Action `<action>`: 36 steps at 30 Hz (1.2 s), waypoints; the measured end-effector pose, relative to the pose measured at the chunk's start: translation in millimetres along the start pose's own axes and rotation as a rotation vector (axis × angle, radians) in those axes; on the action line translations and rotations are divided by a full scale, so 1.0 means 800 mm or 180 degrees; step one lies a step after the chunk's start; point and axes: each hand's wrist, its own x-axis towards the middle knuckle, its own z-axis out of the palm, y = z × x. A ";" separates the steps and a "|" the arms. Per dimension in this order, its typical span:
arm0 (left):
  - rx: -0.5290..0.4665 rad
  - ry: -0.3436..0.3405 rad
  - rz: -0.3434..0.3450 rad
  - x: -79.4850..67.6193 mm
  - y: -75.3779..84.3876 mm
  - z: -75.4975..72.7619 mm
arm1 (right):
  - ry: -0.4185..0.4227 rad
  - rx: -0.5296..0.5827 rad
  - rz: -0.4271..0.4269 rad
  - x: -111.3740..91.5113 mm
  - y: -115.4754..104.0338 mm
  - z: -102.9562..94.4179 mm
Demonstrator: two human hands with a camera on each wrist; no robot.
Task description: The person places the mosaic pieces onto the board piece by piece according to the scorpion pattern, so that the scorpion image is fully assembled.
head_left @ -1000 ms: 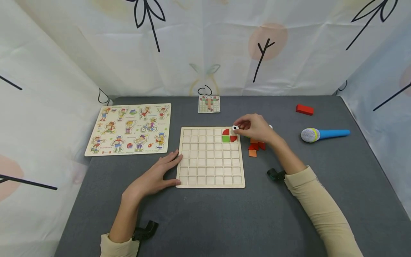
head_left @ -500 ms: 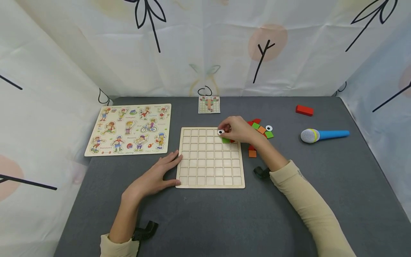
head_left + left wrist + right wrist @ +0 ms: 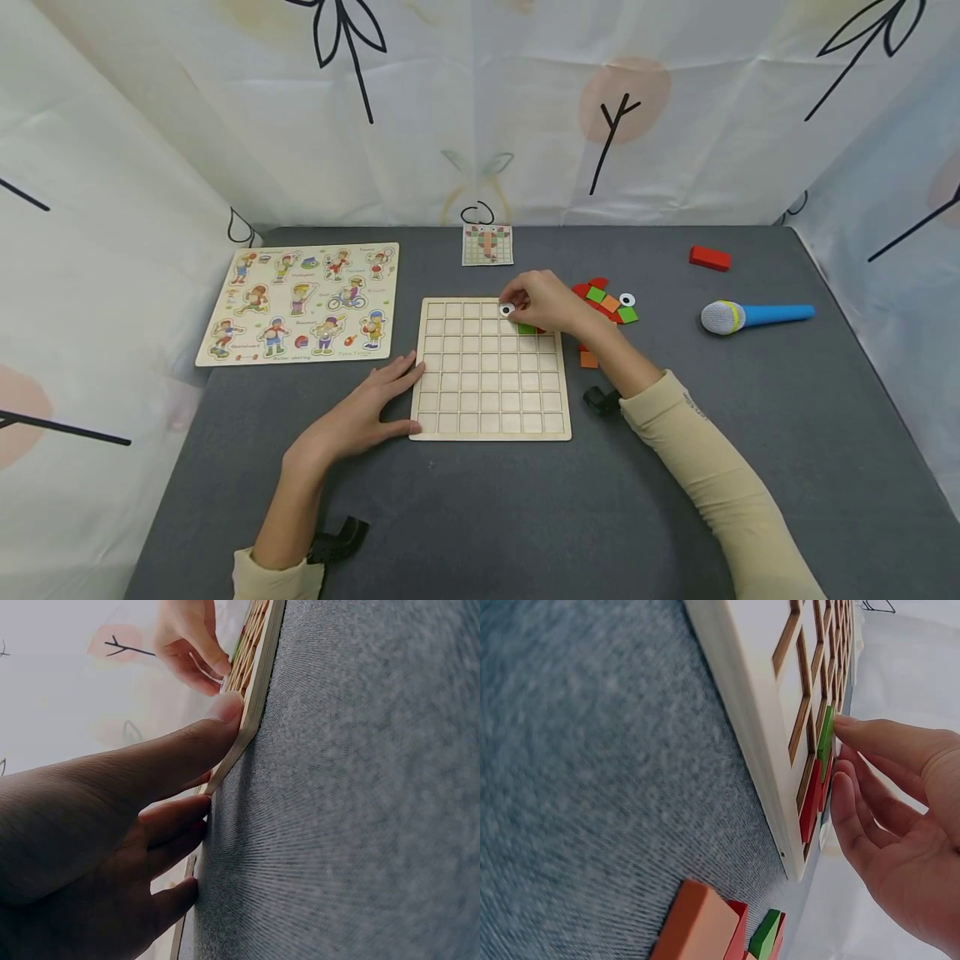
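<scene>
A wooden grid board (image 3: 470, 363) lies mid-table. My right hand (image 3: 551, 304) reaches over its far row and pinches a white tile with a black dot, like an eye (image 3: 507, 310), by its edge. Partly under that hand, a green square tile (image 3: 527, 329) sits in the grid; beside it, red tiles (image 3: 811, 802) show in the right wrist view. My left hand (image 3: 360, 407) rests at the board's left side, fingers spread and fairly straight. In the left wrist view the left thumb (image 3: 225, 709) touches the board's edge.
Right of the board lie loose red, green and orange tiles (image 3: 611, 303) and another eye tile (image 3: 627, 299). A picture card (image 3: 487, 245) lies behind the board, a puzzle board (image 3: 300, 304) at left. A toy microphone (image 3: 772, 313) and red block (image 3: 709, 257) are at right.
My right hand has carried the eye tile leftward along the board's far row, from the right corner to left of the green and red tiles. The left hand has stayed put.
</scene>
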 end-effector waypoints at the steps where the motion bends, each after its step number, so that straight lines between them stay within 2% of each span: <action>1: -0.0009 0.0009 0.0013 0.000 -0.001 0.001 | 0.0004 0.0006 -0.0008 0.000 0.000 0.000; 13: -0.0019 0.0027 0.0026 0.000 -0.007 0.003 | 0.0019 0.0036 -0.0009 -0.003 -0.001 0.001; 22: -0.0022 0.0027 -0.0009 -0.002 0.010 -0.004 | 0.0108 0.0101 -0.0044 -0.009 0.002 -0.003; 26: -0.0006 0.0031 -0.0011 -0.002 0.007 -0.002 | 0.0217 0.0143 -0.0021 -0.017 0.009 -0.010; 29: 0.0009 0.0049 0.0001 -0.002 0.002 0.001 | 0.0285 0.0266 0.0083 -0.026 0.016 -0.018; 31: 0.0038 0.0004 -0.0053 -0.001 0.008 -0.002 | 0.0331 0.0320 0.0170 -0.033 0.023 -0.024; 36: 0.0133 -0.0101 -0.0184 0.003 -0.008 0.003 | 0.0488 0.0259 0.0361 -0.050 0.043 -0.040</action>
